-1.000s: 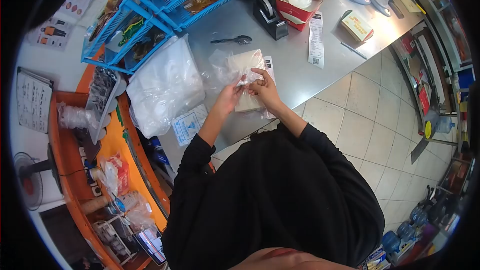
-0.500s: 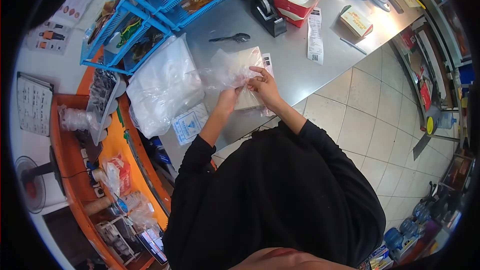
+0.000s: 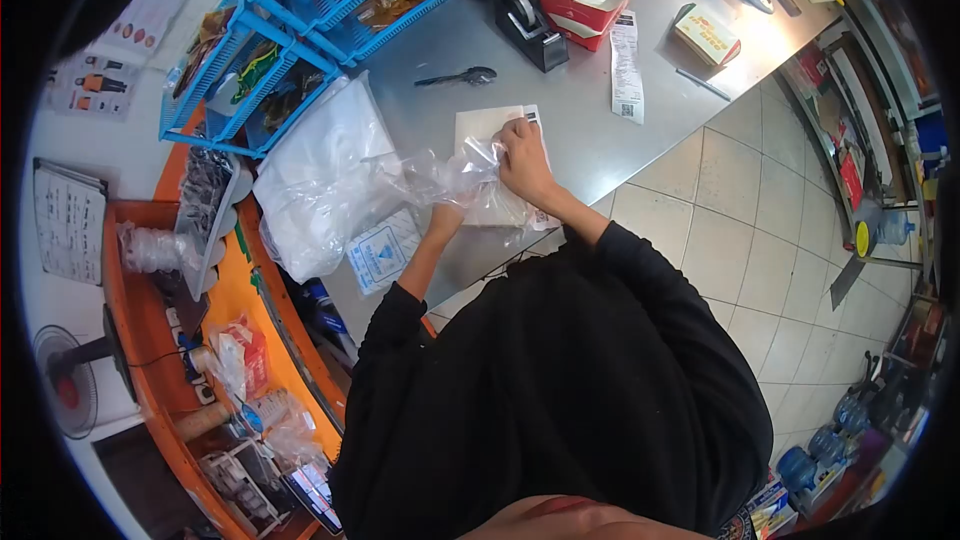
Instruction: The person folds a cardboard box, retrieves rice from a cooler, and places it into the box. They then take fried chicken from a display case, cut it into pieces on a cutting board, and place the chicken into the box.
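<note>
A clear plastic bag [image 3: 470, 172] is stretched between my two hands above a pale flat box [image 3: 482, 126] on the metal table. My right hand [image 3: 524, 155] pinches the bag's upper right part, over the box's right side. My left hand [image 3: 445, 220] is at the bag's lower left; its fingers are partly hidden by the film. Under the box's right edge a paper slip [image 3: 534, 118] shows. A large stack of clear plastic bags [image 3: 325, 175] lies to the left, beside a blue-and-white packet [image 3: 384, 252].
Blue baskets [image 3: 290, 50] stand at the back left. Behind the hands are a black plastic spoon [image 3: 456, 77], a tape dispenser [image 3: 532, 30], a red food box [image 3: 585, 18], a receipt [image 3: 627, 70] and a yellow-green box [image 3: 706, 35]. Tiled floor [image 3: 715, 185] lies right of the table edge.
My hands have moved apart, the right one up and the left one slightly down and left. The plastic bag is now spread wider, and more of the box's top shows.
</note>
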Tool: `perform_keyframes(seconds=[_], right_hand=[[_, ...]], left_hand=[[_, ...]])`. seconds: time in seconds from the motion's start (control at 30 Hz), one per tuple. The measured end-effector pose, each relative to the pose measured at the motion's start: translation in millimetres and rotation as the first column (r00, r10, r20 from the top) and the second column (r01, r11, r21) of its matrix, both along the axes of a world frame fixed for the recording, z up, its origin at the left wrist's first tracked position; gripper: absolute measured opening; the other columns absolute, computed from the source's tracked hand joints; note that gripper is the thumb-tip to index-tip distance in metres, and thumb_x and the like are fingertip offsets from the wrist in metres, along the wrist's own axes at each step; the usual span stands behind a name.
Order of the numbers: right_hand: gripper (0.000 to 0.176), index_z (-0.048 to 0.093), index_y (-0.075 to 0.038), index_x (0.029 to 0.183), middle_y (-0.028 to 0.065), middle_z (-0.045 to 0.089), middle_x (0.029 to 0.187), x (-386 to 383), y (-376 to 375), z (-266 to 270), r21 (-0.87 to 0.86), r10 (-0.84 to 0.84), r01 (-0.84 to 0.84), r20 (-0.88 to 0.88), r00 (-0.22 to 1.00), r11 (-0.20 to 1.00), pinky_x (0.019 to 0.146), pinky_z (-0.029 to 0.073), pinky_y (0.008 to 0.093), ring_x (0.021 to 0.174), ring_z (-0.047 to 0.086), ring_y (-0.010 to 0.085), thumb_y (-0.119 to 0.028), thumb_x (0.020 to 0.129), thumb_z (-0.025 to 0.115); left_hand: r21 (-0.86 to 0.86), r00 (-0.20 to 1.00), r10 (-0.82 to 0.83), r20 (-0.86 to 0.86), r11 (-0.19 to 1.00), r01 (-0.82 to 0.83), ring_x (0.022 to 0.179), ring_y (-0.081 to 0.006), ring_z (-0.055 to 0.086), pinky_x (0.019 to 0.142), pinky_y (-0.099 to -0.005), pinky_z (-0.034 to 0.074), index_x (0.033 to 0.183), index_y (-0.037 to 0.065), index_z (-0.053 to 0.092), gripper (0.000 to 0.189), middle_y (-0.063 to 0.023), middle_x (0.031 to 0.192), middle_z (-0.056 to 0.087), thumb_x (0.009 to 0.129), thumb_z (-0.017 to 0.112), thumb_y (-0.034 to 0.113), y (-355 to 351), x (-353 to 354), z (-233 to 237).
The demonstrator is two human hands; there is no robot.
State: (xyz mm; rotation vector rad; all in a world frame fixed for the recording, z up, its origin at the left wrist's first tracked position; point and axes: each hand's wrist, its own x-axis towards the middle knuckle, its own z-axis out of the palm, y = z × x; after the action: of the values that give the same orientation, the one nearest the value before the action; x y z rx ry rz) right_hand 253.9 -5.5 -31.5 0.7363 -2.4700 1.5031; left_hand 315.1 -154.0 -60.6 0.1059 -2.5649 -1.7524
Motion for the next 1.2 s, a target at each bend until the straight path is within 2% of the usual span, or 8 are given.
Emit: perform_keyframes(seconds=[0.53, 0.6, 0.7, 0.83, 0.9, 1.03, 1.1, 1.2], right_hand=[[0.024, 0.051, -0.008, 0.091, 0.0157, 0.049, 0.092, 4.1, 29.8, -51.5, 0.074, -0.485, 0.48, 0.099, 0.869, 0.874, 0.074, 0.036, 0.0431, 0.086, 0.046, 0.0346, -0.009, 0.067, 0.055], [0.026, 0.053, -0.011, 0.089, 0.016, 0.054, 0.086, 10.7, 36.0, -43.5, 0.378, -0.366, 0.286, 0.159, 0.917, 0.88, 0.065, 0.042, 0.0419, 0.08, 0.053, 0.0324, -0.013, 0.064, 0.059], [0.02, 0.055, -0.009, 0.084, 0.0142, 0.057, 0.075, 5.6, 37.5, -46.6, 0.151, -0.285, 0.244, 0.393, 0.874, 0.958, 0.062, 0.044, 0.0388, 0.071, 0.056, 0.0298, -0.01, 0.064, 0.058], [0.025, 0.057, -0.008, 0.09, 0.014, 0.058, 0.088, -16.0, 64.3, 16.2, 0.198, -0.316, 0.315, -0.029, 0.948, 0.928, 0.062, 0.044, 0.0347, 0.069, 0.057, 0.0287, 0.002, 0.069, 0.049], [0.028, 0.057, -0.007, 0.095, 0.0132, 0.056, 0.095, -15.8, 52.2, 70.8, 0.018, -0.018, 0.017, 0.054, 0.998, 1.0, 0.062, 0.044, 0.0329, 0.069, 0.057, 0.0265, 0.001, 0.069, 0.052], [0.039, 0.055, -0.007, 0.106, 0.0123, 0.05, 0.109, -31.6, 31.8, 43.7, -0.063, 0.609, -0.609, 0.192, 0.77, 0.791, 0.064, 0.045, 0.0289, 0.078, 0.055, 0.0224, 0.001, 0.068, 0.057], [0.036, 0.055, -0.006, 0.104, 0.0144, 0.05, 0.107, -30.5, 33.4, 36.9, 0.122, 0.61, -0.67, 0.321, 0.725, 0.732, 0.063, 0.045, 0.0279, 0.079, 0.055, 0.0215, 0.0, 0.069, 0.057], [0.033, 0.057, -0.006, 0.101, 0.0138, 0.053, 0.102, -47.6, 52.9, 12.2, 0.12, 0.619, -0.665, 0.277, 0.735, 0.737, 0.061, 0.045, 0.0283, 0.073, 0.056, 0.021, -0.003, 0.068, 0.058]], left_hand=[[-0.351, 0.961, -0.25, -0.117, 0.916, 0.196, 0.104, -0.0256, 0.044, 0.092, -0.0358, 0.03, 0.113, 0.0, 0.043, 0.048, -0.0147, 0.112, 0.047, 0.074, 0.059, 0.022, -37.3, 0.8, -2.3], [0.537, 0.966, -0.255, -0.036, 0.81, 0.234, 0.098, -0.0205, 0.048, 0.086, -0.0337, 0.037, 0.109, 0.003, 0.048, 0.033, -0.0104, 0.102, 0.053, 0.081, 0.053, 0.018, -40.2, -3.4, 13.1], [0.534, 0.938, -0.348, -0.008, 0.791, 0.298, 0.093, -0.0195, 0.049, 0.086, -0.034, 0.035, 0.104, 0.004, 0.051, 0.03, -0.0095, 0.095, 0.054, 0.08, 0.053, 0.022, -34.7, -11.9, 18.3], [0.529, 0.884, -0.461, 0.075, 0.77, 0.356, 0.086, -0.018, 0.051, 0.087, -0.0343, 0.032, 0.097, 0.007, 0.057, 0.028, -0.0082, 0.085, 0.056, 0.078, 0.053, 0.028, -24.7, -4.6, 37.4], [-0.687, 0.824, -0.564, 0.054, 0.578, 0.44, 0.077, -0.0211, 0.05, 0.084, -0.0337, 0.032, 0.094, 0.008, 0.059, 0.027, -0.0105, 0.075, 0.055, 0.076, 0.054, 0.028, 5.4, 14.7, 80.1], [-0.741, 0.863, -0.443, 0.244, 0.489, 0.46, 0.078, -0.0231, 0.048, 0.083, -0.0344, 0.032, 0.097, 0.01, 0.059, 0.028, -0.0111, 0.083, 0.053, 0.075, 0.056, 0.028, 11.4, 36.9, 96.9], [-0.646, 0.924, -0.275, -0.266, 0.763, 0.041, 0.087, -0.0235, 0.046, 0.082, -0.0363, 0.031, 0.103, 0.01, 0.056, 0.034, -0.0108, 0.099, 0.051, 0.076, 0.053, 0.03, 38.3, 41.4, 106.7], [-0.791, 0.968, -0.104, -0.227, 0.6, -0.121, 0.101, -0.0275, 0.042, 0.084, -0.0421, 0.029, 0.11, 0.011, 0.051, 0.038, -0.0126, 0.114, 0.045, 0.078, 0.05, 0.031, 62.9, 33.6, 69.2]])
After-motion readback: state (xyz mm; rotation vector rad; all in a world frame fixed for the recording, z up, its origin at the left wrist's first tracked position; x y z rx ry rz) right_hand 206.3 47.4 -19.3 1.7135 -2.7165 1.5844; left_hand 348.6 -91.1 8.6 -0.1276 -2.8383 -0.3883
